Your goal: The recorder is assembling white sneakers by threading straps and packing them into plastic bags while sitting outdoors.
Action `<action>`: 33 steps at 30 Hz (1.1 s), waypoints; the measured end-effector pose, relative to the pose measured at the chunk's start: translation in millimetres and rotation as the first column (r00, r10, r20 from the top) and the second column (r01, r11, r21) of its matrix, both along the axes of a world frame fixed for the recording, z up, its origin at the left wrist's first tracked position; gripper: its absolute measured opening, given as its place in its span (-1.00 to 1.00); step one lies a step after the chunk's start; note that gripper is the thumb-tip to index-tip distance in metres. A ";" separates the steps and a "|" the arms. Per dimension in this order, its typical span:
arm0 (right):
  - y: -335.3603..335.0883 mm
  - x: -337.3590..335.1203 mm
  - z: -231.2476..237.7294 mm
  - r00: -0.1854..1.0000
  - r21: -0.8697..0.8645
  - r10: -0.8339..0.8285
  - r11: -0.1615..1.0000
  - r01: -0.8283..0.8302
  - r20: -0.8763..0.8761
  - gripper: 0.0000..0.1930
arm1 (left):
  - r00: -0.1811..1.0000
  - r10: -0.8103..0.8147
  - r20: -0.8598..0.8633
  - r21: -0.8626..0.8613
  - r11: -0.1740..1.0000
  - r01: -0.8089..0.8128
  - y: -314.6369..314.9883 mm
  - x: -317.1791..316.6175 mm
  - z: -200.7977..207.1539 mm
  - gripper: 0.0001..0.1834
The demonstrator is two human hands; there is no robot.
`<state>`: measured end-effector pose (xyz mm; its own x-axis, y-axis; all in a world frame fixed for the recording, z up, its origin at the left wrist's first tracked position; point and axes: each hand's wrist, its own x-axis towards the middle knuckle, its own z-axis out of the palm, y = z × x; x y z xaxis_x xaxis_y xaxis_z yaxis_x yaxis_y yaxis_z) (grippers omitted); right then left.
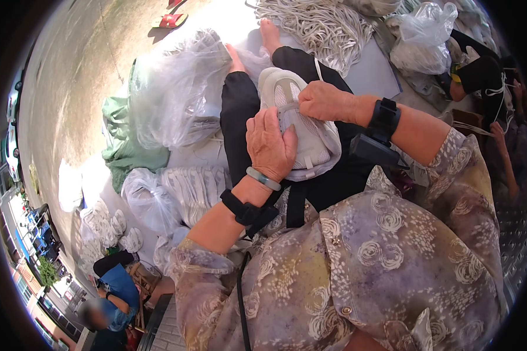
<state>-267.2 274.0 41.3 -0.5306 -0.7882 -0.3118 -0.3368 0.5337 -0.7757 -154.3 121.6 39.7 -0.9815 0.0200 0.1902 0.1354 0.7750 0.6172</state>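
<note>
A pale grey-white sneaker [311,143] rests across my lap, its rounded toe pointing away from me. Against its left side lies my left hand [270,142], gripping the shoe with the fingers bent over the upper near the lace opening. My right hand [325,100] is closed in a pinch above the shoe's right edge. A white shoelace [318,69] sticks up from behind that hand and seems to run into its fingers; the fingertips are partly hidden.
Clear plastic bags [175,93] and a green cloth [118,140] lie to the left, near rows of white shoes [196,190]. A heap of white laces [319,29] spreads ahead of my feet. One person [120,292] sits at lower left; another person's hands show at far right.
</note>
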 end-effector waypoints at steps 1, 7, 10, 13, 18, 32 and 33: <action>0.7 1.5 -1.0 1.000 0.001 -0.002 1.000 0.002 0.002 -0.81 | 1.000 -0.010 -0.002 -0.007 1.000 0.010 0.0 0.5 0.3 -0.61; 7.4 4.8 -19.9 0.988 0.013 -0.064 0.998 0.063 0.143 -0.82 | 0.999 -0.045 -0.026 -0.012 0.999 0.044 0.6 1.1 1.8 -0.60; 4.9 2.4 -11.4 0.954 -0.014 -0.057 0.998 0.064 0.293 -0.83 | 0.999 -0.045 -0.028 -0.014 0.999 0.044 -0.7 1.6 -0.1 -0.59; -0.9 5.8 7.4 0.787 0.168 -0.312 0.950 0.263 0.533 -0.85 | 0.999 -0.038 -0.038 -0.012 0.999 0.038 -0.8 2.1 -2.2 -0.59; 1.9 6.6 1.8 0.787 0.121 -0.292 0.955 0.271 0.543 -0.84 | 0.998 -0.029 -0.053 0.008 1.000 0.029 -0.3 2.8 -2.9 -0.60; 0.9 5.3 -7.6 0.944 -0.167 -0.029 0.982 0.088 0.328 -0.87 | 0.997 -0.032 -0.066 -0.059 0.998 0.028 1.4 5.2 -6.0 -0.56; 1.0 8.5 -2.6 0.865 -0.084 -0.155 0.972 0.220 0.477 -0.87 | 0.997 -0.033 -0.063 -0.057 0.998 0.030 0.8 5.7 -7.5 -0.56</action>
